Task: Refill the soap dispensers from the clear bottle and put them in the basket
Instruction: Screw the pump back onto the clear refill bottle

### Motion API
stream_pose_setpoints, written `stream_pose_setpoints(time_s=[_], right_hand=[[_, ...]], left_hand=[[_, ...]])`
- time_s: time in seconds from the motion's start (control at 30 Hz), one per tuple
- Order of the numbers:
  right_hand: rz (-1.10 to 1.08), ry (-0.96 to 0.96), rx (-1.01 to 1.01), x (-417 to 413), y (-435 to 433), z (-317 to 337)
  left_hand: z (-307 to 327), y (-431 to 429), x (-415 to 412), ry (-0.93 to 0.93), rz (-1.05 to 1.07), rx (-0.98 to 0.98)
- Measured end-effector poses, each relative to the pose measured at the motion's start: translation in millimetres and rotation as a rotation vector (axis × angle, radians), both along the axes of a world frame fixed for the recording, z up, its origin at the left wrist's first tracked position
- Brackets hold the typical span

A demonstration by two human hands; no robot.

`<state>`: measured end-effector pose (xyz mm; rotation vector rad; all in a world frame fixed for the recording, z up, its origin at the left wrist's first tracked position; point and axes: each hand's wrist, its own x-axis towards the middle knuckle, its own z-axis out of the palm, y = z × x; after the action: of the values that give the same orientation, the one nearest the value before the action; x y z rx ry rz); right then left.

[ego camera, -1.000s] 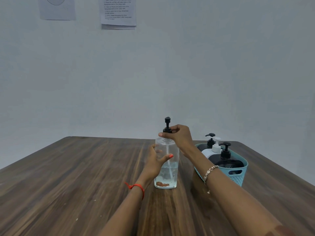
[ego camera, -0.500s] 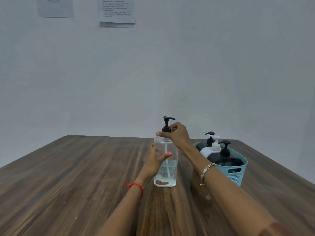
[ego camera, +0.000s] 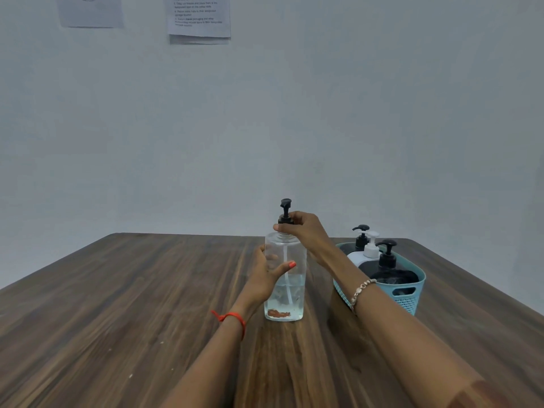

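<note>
- Head view, far left: we see a broad stretch of bare wooden table (ego camera: 117,304) running to its left and far edges, with open room for our arms.
- On the wall above hang a sheet (ego camera: 89,11) and a printed notice (ego camera: 199,17); its lines are too small for us to read.
- Our left hand (ego camera: 266,279), a red thread (ego camera: 231,319) on its wrist, wraps the side of the clear bottle (ego camera: 285,278), fingers curled partly around it, thumb across the front.
- That bottle stands upright near the table's middle, about a third full of clear liquid, a brownish patch at its base; we read no label on it.
- Our right hand (ego camera: 303,231), with a bracelet (ego camera: 360,291) on the wrist, is closed around the collar of the bottle's black pump (ego camera: 285,212).
- Our right forearm crosses in front of the blue basket (ego camera: 407,298), hiding its near-left wall.
- Inside the basket stand a white dispenser (ego camera: 368,254) and two black dispensers (ego camera: 391,273), close together.
- Right of the basket, we have a strip of bare wood before the table's edge.
</note>
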<state>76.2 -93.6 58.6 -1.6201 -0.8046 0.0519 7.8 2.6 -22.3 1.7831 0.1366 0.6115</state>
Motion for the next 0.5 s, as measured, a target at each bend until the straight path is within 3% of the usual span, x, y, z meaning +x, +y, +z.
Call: stream_pose_setpoints(time_s=[0.17, 0.5], right_hand=[[0.036, 0.018, 0.012, -0.1, -5.7, 0.2], [-0.228, -0.041, 0.157, -19.0, 9.8, -10.0]], left_hand=[[0.3, -0.2, 0.9, -0.001, 0.005, 0.009], [0.6, -3.8, 1.2, 0.007, 0.018, 0.004]])
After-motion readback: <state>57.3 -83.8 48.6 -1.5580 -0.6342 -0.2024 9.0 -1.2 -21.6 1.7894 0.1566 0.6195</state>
